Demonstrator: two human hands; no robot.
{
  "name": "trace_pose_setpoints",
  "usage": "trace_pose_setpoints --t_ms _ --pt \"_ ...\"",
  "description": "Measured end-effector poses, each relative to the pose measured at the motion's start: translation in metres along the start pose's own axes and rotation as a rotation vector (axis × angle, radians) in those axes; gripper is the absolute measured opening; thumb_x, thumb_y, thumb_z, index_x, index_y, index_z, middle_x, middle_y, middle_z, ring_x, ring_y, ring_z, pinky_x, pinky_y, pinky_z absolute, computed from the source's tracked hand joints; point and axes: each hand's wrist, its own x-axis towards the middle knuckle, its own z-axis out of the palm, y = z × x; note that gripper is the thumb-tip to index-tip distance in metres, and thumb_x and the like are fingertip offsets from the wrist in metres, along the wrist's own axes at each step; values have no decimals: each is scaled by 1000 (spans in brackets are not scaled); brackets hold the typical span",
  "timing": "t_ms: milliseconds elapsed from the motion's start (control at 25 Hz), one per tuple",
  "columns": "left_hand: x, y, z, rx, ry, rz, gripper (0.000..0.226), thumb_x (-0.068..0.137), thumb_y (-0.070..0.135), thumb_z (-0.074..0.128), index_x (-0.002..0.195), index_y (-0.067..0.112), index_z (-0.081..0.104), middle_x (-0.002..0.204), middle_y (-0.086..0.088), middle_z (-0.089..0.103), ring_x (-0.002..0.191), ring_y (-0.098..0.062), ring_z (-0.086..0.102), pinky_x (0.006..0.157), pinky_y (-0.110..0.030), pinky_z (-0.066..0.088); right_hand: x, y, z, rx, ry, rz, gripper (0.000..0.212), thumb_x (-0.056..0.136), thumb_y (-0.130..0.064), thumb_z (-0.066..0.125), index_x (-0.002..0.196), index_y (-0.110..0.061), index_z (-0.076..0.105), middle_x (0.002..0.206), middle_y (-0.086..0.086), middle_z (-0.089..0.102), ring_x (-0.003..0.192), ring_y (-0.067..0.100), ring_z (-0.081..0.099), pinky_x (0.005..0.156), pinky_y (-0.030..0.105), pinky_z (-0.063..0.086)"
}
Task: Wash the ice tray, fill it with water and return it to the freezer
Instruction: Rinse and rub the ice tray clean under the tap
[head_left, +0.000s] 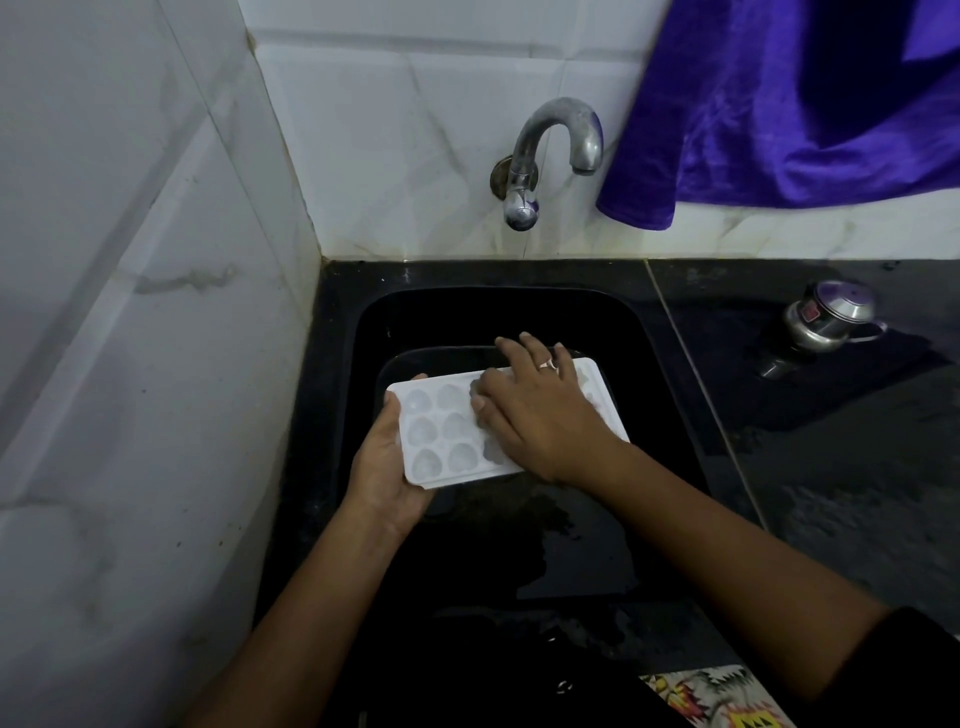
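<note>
Ice tray (441, 431) — white plastic, rounded cells — gripped by left hand (384, 467), right hand (535, 415) flat across it.

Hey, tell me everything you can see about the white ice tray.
The white rectangular plastic ice tray has rounded cavities in three rows and a flat rim. It is held cavities up over the black sink. The left hand grips its left short end, thumb on the rim, while the right hand lies flat across its right half, hiding those cavities. Whether the cavities hold anything cannot be told.
</note>
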Motion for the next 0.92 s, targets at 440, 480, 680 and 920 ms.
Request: trace_pose_setpoints --t_ms 440,480,680,920 --pt "6 2 -7 -12 -9 -14 49 109 51 37 143 22 57 139 -20 65 121 -39 67 92 -59 58 -7 -6 8 -39 -10 -60 66 102 -57 12 140 -22 53 164 16 32 155 38 21 125 64 10" --pt "7 3 -10 -9 -7 -17 51 109 52 38 147 22 54 143 -21 62 127 -42 62 99 -62 53 -8 -2 8 -36 -9 -64 62 103 -56 13 142 -26 51 164 16 32 155 39 20 125 64 9" --pt "3 -3 -1 1 -7 -21 45 108 49 38 129 22 67 133 -20 69 112 -37 70 97 -58 51 -5 -4 5 -22 -1 -10 63 101 -56 13 131 -21 56 163 16 33 155 38 22 125 62 11" --pt "-2 -3 4 2 -3 -23 49 109 49 37 115 22 78 127 -19 72 105 -36 74 92 -57 54 -4 1 2 -13 13 32 56 104 -54 16 128 -25 57 164 16 32 155 38 20 125 63 10"
